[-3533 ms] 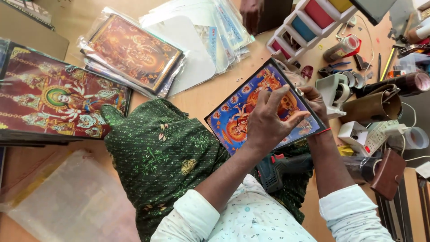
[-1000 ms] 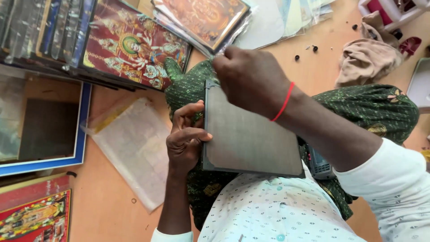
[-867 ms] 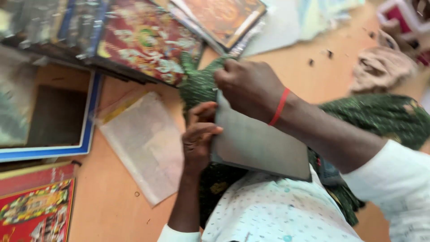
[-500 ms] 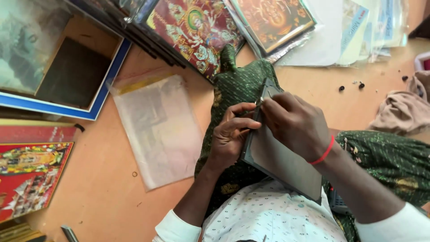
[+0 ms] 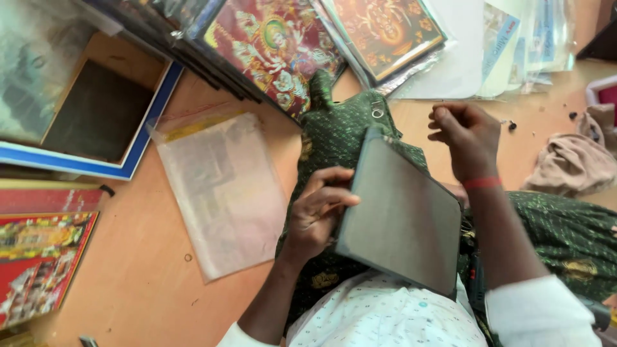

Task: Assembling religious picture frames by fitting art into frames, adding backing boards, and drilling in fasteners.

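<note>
Green patterned cloth on my lap is the landmark: upon it I see the grey frame back tilted, my left hand pinching its left edge, my right hand above it, fingers curled, holding nothing.

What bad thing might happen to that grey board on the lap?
Only the left hand grips the grey board, which sits tilted on the lap, so it might slip off. The right hand hovers above it, not touching. A small metal ring near its top edge could get lost in the green cloth.
</note>
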